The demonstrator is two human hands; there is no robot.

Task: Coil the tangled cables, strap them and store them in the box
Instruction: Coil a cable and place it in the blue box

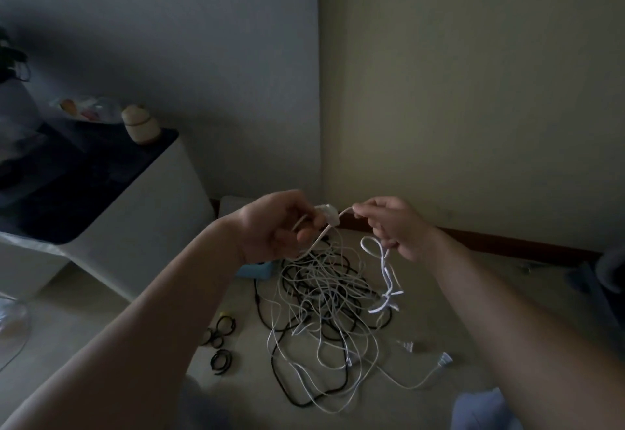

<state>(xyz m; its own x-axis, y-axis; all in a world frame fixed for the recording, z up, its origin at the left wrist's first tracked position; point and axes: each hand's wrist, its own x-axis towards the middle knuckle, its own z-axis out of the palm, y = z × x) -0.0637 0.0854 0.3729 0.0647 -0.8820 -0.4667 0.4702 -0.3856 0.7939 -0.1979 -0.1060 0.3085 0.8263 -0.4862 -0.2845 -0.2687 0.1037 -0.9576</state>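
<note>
The left hand [270,226] and right hand [399,230] each pinch one white cable [344,212], probably light and limp, above the tangle [324,297] lying at 6 o'clock on the floor [480,297], so holding near its thicker lump [326,215] seems safest.

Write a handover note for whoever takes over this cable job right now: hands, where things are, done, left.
Left hand grips a white cable at its plug end; right hand pinches the same cable, a white loop hanging below it.
Tangle of black and white cables lies on the floor; black straps to its left; a blue thing, maybe the box, at its far edge.
Done: nothing coiled or strapped. Left: untangle, coil, strap, store.
</note>
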